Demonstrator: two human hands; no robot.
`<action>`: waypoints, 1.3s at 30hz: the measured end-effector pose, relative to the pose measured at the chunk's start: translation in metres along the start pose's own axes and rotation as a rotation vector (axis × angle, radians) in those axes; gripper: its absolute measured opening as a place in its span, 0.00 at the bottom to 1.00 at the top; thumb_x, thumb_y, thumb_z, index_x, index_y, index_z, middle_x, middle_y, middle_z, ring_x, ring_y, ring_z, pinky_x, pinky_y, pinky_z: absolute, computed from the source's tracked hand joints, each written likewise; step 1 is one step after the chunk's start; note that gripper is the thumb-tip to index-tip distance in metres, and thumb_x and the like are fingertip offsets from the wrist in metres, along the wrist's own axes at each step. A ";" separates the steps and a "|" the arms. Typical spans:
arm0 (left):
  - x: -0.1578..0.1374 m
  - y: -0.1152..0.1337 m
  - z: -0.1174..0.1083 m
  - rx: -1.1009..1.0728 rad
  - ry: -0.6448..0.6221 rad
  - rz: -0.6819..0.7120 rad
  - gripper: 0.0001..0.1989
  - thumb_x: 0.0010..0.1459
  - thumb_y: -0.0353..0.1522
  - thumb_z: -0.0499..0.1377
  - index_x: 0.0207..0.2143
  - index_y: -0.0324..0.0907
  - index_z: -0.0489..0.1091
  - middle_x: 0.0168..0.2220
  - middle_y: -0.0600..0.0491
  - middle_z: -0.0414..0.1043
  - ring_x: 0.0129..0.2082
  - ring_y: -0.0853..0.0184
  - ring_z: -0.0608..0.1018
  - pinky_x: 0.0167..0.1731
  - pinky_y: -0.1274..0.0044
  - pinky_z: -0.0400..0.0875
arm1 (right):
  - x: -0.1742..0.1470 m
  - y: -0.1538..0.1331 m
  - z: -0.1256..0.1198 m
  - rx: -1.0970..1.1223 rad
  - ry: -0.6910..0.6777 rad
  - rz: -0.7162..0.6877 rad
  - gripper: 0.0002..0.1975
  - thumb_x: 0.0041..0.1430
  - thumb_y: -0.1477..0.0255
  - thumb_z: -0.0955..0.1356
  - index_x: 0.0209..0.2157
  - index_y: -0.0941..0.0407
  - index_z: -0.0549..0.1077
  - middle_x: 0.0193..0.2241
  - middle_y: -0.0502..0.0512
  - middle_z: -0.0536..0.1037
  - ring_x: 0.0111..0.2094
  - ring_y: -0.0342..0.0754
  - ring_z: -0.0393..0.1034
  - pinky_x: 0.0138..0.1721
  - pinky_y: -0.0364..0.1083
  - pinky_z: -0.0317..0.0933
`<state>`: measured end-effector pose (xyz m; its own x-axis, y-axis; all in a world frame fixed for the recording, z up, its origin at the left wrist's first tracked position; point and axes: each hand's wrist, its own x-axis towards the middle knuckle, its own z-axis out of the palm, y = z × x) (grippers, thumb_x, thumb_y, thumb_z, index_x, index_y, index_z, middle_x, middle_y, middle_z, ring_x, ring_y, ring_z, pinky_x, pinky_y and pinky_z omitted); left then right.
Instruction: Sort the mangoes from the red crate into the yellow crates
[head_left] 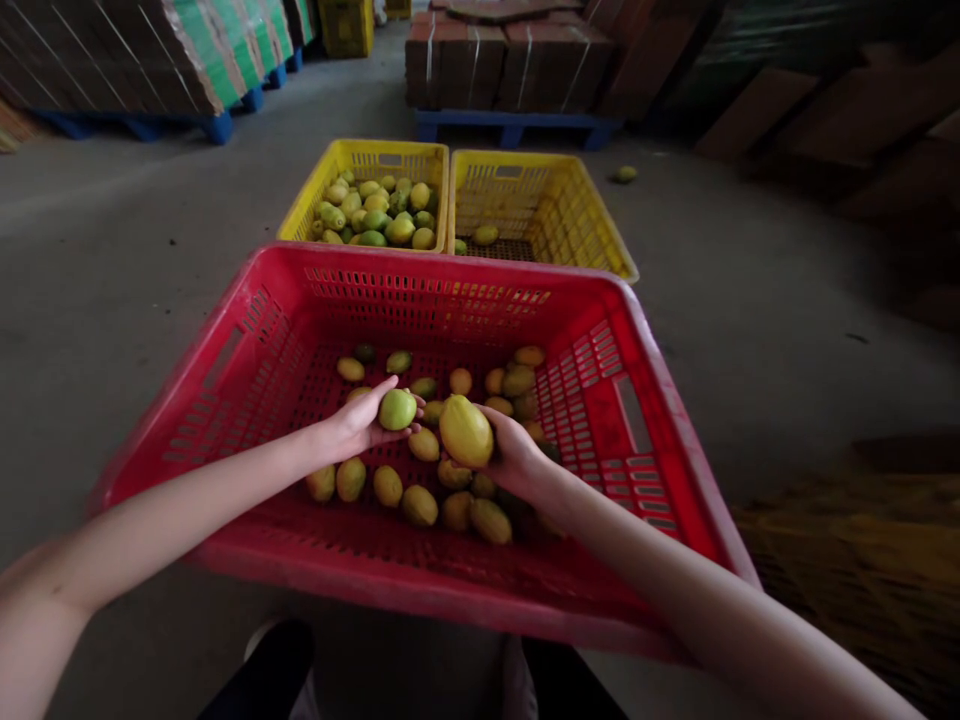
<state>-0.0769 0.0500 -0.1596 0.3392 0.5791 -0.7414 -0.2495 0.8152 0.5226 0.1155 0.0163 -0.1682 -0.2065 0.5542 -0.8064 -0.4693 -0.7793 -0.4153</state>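
Over the inside of a red plastic crate, my left hand holds a green lemon, its thumb and fingers around the fruit. Close beside it, my right hand grips a large yellow lemon from the right side. The two fruits are a short gap apart. Below the hands, several loose lemons lie on the crate's slotted floor, mostly yellow with a few greenish ones. My right hand and forearm hide some of the fruit on the right.
Behind the red crate stand two yellow crates: the left one full of green and yellow lemons, the right one with a few. One lemon lies on the floor. Strapped boxes sit on a blue pallet at the back.
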 end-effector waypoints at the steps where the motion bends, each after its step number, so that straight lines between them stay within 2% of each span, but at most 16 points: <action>1: 0.001 0.000 -0.001 -0.008 -0.008 -0.012 0.21 0.66 0.37 0.47 0.30 0.34 0.73 0.26 0.46 0.75 0.21 0.68 0.77 0.20 0.80 0.72 | 0.000 0.000 0.000 0.000 -0.015 0.010 0.14 0.65 0.65 0.60 0.42 0.59 0.70 0.26 0.56 0.78 0.25 0.49 0.74 0.23 0.47 0.69; 4: 0.000 -0.002 0.000 -0.011 -0.013 0.022 0.21 0.65 0.35 0.47 0.25 0.35 0.72 0.23 0.49 0.73 0.20 0.69 0.76 0.19 0.79 0.71 | -0.003 -0.002 0.000 0.042 -0.091 0.013 0.13 0.64 0.64 0.61 0.40 0.57 0.70 0.26 0.54 0.78 0.25 0.48 0.74 0.25 0.47 0.69; 7: -0.004 -0.003 0.003 0.009 -0.015 0.136 0.22 0.63 0.33 0.48 0.18 0.36 0.69 0.20 0.51 0.70 0.18 0.70 0.73 0.19 0.80 0.69 | -0.009 -0.003 0.003 0.077 -0.163 -0.073 0.12 0.63 0.65 0.61 0.35 0.56 0.71 0.25 0.52 0.78 0.25 0.46 0.73 0.25 0.45 0.68; 9: -0.007 -0.003 0.005 0.040 -0.044 0.196 0.23 0.62 0.34 0.48 0.16 0.37 0.69 0.19 0.51 0.69 0.18 0.71 0.73 0.19 0.80 0.68 | -0.013 -0.002 0.005 0.057 -0.217 -0.146 0.15 0.63 0.63 0.61 0.31 0.57 0.73 0.25 0.53 0.78 0.24 0.45 0.72 0.25 0.44 0.67; 12: -0.008 -0.004 0.005 0.111 -0.109 0.245 0.24 0.61 0.38 0.51 0.15 0.37 0.70 0.18 0.51 0.68 0.19 0.70 0.72 0.20 0.80 0.67 | -0.017 0.001 0.005 -0.090 -0.285 -0.283 0.20 0.59 0.57 0.63 0.25 0.58 0.75 0.24 0.55 0.78 0.23 0.45 0.71 0.25 0.43 0.66; 16: -0.006 -0.007 0.000 0.201 -0.151 0.267 0.25 0.58 0.42 0.53 0.15 0.37 0.71 0.18 0.50 0.69 0.20 0.70 0.72 0.22 0.80 0.67 | -0.022 0.004 0.003 -0.394 -0.321 -0.509 0.19 0.50 0.56 0.70 0.22 0.59 0.78 0.22 0.55 0.78 0.22 0.45 0.69 0.26 0.43 0.63; 22: -0.005 -0.007 0.000 0.192 -0.112 0.251 0.24 0.58 0.41 0.52 0.15 0.37 0.72 0.18 0.50 0.70 0.19 0.70 0.72 0.22 0.80 0.68 | -0.028 0.003 0.003 -0.518 -0.355 -0.583 0.18 0.48 0.57 0.70 0.21 0.59 0.79 0.21 0.55 0.78 0.23 0.46 0.69 0.27 0.43 0.63; 25: -0.008 -0.005 0.003 0.109 -0.053 0.226 0.23 0.58 0.38 0.52 0.15 0.36 0.71 0.18 0.49 0.70 0.18 0.70 0.73 0.19 0.80 0.68 | -0.026 0.003 0.006 -0.467 -0.340 -0.524 0.20 0.50 0.56 0.69 0.21 0.59 0.77 0.20 0.55 0.77 0.22 0.45 0.69 0.26 0.43 0.63; 29: -0.013 0.001 0.006 -0.042 0.088 0.134 0.20 0.59 0.35 0.49 0.21 0.36 0.72 0.19 0.50 0.70 0.16 0.69 0.73 0.16 0.79 0.70 | -0.017 0.002 0.007 -0.190 -0.288 -0.199 0.26 0.63 0.54 0.58 0.30 0.59 0.76 0.24 0.57 0.78 0.22 0.47 0.72 0.22 0.44 0.65; 31: -0.014 0.004 0.006 -0.125 0.131 0.110 0.17 0.60 0.34 0.49 0.27 0.36 0.72 0.20 0.50 0.71 0.18 0.68 0.75 0.17 0.78 0.74 | -0.012 0.000 0.007 -0.066 -0.254 -0.074 0.24 0.66 0.57 0.55 0.36 0.58 0.74 0.25 0.57 0.79 0.23 0.49 0.73 0.20 0.45 0.65; 35: -0.012 0.005 0.006 -0.245 0.132 0.069 0.11 0.61 0.33 0.52 0.33 0.36 0.70 0.22 0.49 0.74 0.20 0.67 0.78 0.19 0.78 0.77 | -0.009 -0.004 0.004 0.058 -0.175 -0.023 0.18 0.65 0.60 0.58 0.39 0.58 0.72 0.24 0.56 0.79 0.22 0.48 0.73 0.18 0.43 0.65; 39: -0.008 0.003 0.006 -0.205 0.134 -0.001 0.15 0.65 0.36 0.49 0.35 0.35 0.69 0.22 0.48 0.74 0.18 0.67 0.77 0.15 0.81 0.73 | -0.007 -0.005 0.002 0.103 -0.157 0.010 0.20 0.66 0.59 0.57 0.42 0.59 0.70 0.25 0.56 0.79 0.20 0.47 0.73 0.16 0.42 0.65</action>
<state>-0.0748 0.0477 -0.1491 0.2198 0.5606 -0.7984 -0.4322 0.7897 0.4354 0.1178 0.0165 -0.1594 -0.3392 0.5917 -0.7313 -0.5502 -0.7554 -0.3559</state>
